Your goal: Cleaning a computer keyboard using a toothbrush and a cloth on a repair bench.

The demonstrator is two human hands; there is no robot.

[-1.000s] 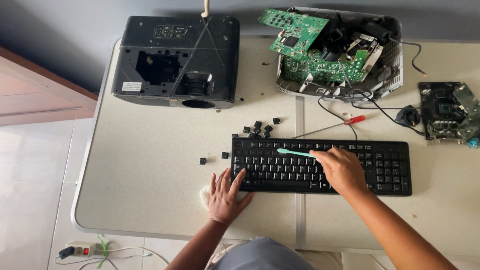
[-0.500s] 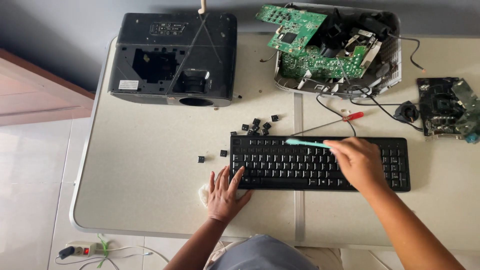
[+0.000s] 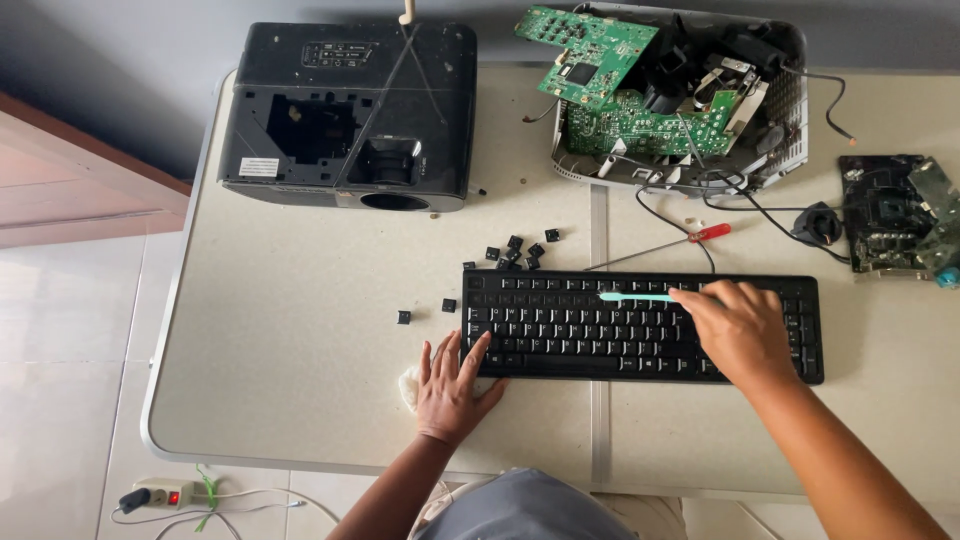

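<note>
Black keyboard (image 3: 640,325) pinned by the flat, released left hand (image 3: 452,385); right hand's (image 3: 735,325) grip grasps a teal tool (image 3: 635,297) mid key-prying, which needs a careful lever.

— What sort of place is this?
— An electronics repair bench, likely in a home: a folding table (image 3: 300,400) on a tiled floor (image 3: 60,330).
— What shows it?
— An opened projector (image 3: 350,115), bare circuit boards (image 3: 640,110), a screwdriver (image 3: 665,245), loose keys (image 3: 520,250).

White rectangular label (image 3: 259,167) on black projector (image 3: 350,110) top, front-left corner.
</note>
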